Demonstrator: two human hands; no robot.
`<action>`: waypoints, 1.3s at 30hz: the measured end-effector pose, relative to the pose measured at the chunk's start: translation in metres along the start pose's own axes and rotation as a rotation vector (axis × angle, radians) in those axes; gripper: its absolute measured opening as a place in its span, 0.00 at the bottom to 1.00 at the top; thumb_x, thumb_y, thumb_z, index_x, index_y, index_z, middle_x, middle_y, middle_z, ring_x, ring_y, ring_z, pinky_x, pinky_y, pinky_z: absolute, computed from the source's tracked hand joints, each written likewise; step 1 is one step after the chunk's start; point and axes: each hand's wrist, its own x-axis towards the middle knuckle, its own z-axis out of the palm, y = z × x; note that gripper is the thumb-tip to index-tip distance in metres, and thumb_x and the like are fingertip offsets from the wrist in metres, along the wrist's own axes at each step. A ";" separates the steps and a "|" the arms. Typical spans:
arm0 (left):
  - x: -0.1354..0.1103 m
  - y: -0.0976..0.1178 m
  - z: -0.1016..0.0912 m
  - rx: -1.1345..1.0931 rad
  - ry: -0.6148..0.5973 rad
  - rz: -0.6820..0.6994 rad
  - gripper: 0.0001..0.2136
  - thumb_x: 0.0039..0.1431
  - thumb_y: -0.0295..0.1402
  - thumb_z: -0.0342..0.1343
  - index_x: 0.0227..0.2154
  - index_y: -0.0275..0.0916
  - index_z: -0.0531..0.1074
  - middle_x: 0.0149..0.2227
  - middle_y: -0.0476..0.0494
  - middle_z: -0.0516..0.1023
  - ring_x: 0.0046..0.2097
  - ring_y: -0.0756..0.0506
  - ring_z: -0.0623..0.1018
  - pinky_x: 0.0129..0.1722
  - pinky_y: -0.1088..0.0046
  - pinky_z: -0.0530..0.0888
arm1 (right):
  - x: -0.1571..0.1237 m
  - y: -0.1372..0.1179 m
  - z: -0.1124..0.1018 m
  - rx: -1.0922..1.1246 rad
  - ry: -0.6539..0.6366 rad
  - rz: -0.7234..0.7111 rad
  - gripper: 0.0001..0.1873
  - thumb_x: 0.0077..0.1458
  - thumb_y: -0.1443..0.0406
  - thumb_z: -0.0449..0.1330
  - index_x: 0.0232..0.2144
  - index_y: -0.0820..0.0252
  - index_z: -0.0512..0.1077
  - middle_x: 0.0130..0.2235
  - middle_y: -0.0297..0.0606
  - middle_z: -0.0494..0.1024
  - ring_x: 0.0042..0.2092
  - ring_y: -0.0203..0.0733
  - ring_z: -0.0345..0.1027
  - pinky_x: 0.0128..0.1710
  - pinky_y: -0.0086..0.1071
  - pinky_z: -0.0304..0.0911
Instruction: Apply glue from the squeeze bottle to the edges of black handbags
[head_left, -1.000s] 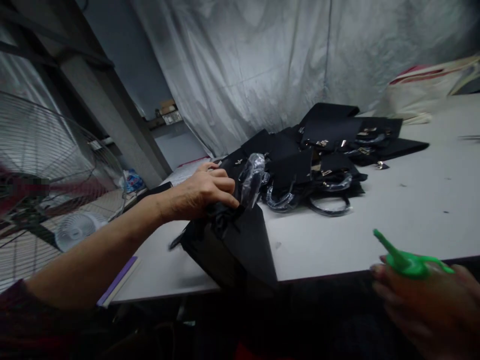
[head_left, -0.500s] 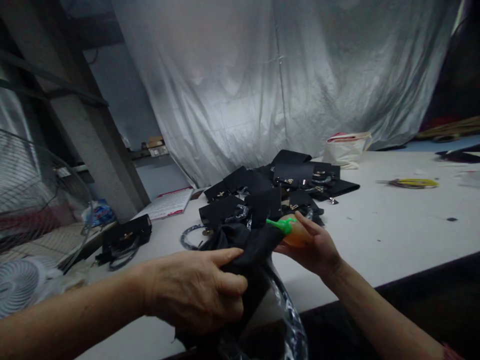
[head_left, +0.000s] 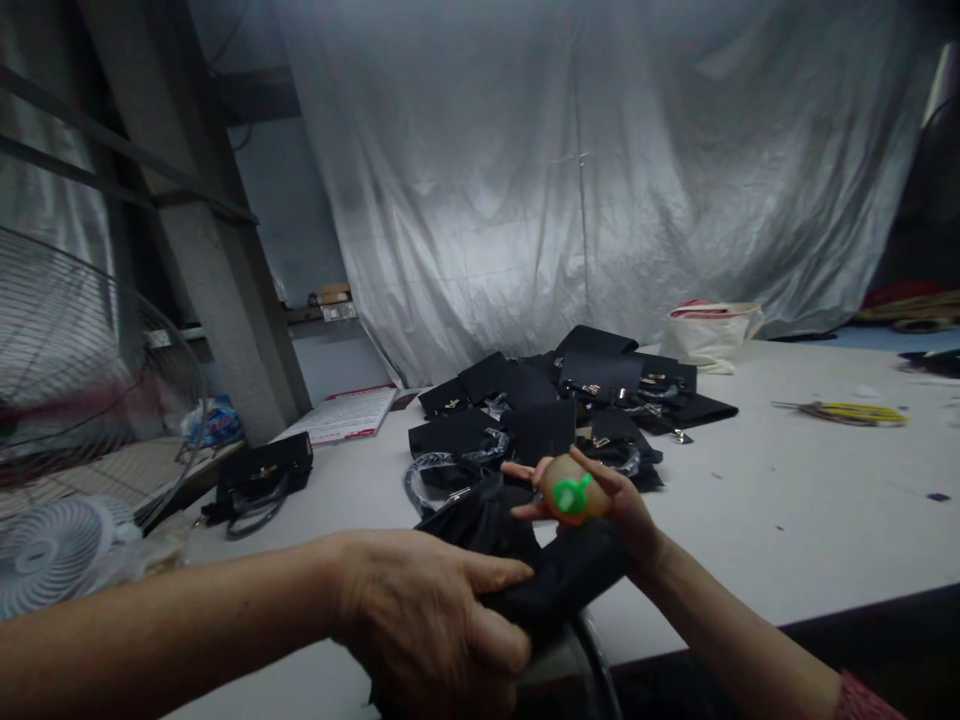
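My left hand is closed on a black handbag, thumb on top of its dark cloth. A curved handle hangs below the bag. Just beyond the bag, my right hand grips a squeeze bottle holding amber liquid. The bottle's green nozzle points toward me, and some of my right fingers stretch out to the left of it. The bag's cloth covers part of the right palm. Behind both hands lies a heap of black handbags with metal clasps and plastic-wrapped handles.
A single black handbag lies at the table's left, near a white fan. Printed sheets lie behind it. Yellow-handled snips and a white cloth bag are on the white table at right.
My right hand has turned the bottle, so its nozzle swings from pointing left to facing me. The handbag in my left hand has shifted right and down. The camera view has shifted slightly.
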 end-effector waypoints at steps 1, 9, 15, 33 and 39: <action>0.000 0.000 -0.001 0.028 -0.002 -0.003 0.08 0.56 0.34 0.59 0.26 0.58 0.79 0.45 0.51 0.75 0.53 0.42 0.68 0.59 0.54 0.73 | 0.000 0.001 0.001 -0.001 0.007 -0.011 0.20 0.59 0.51 0.58 0.38 0.63 0.76 0.67 0.44 0.62 0.44 0.53 0.79 0.28 0.31 0.71; -0.009 0.006 0.003 0.043 -0.031 0.033 0.13 0.60 0.33 0.55 0.25 0.61 0.79 0.46 0.53 0.75 0.54 0.42 0.68 0.61 0.51 0.71 | -0.009 0.021 -0.014 0.056 0.058 -0.146 0.22 0.60 0.52 0.55 0.38 0.63 0.78 0.54 0.46 0.78 0.52 0.54 0.74 0.44 0.42 0.72; -0.009 0.007 0.008 0.098 0.040 0.043 0.16 0.59 0.30 0.53 0.26 0.64 0.79 0.46 0.53 0.75 0.57 0.42 0.66 0.64 0.54 0.68 | -0.033 0.032 -0.047 0.074 0.084 -0.099 0.19 0.57 0.52 0.59 0.39 0.59 0.80 0.48 0.42 0.80 0.60 0.61 0.66 0.56 0.51 0.65; -0.017 -0.002 0.002 0.198 0.012 0.026 0.19 0.62 0.25 0.50 0.36 0.62 0.79 0.53 0.61 0.75 0.63 0.48 0.64 0.63 0.59 0.71 | 0.037 0.006 0.011 -0.045 0.121 -0.319 0.18 0.56 0.52 0.61 0.33 0.62 0.79 0.39 0.43 0.81 0.44 0.45 0.75 0.51 0.35 0.68; -0.061 0.000 0.015 0.047 -0.051 -0.391 0.12 0.66 0.32 0.52 0.49 0.51 0.75 0.61 0.53 0.70 0.66 0.42 0.61 0.61 0.57 0.67 | 0.061 -0.008 0.026 0.058 0.244 -0.540 0.17 0.59 0.54 0.56 0.35 0.57 0.79 0.39 0.38 0.83 0.44 0.47 0.77 0.49 0.40 0.72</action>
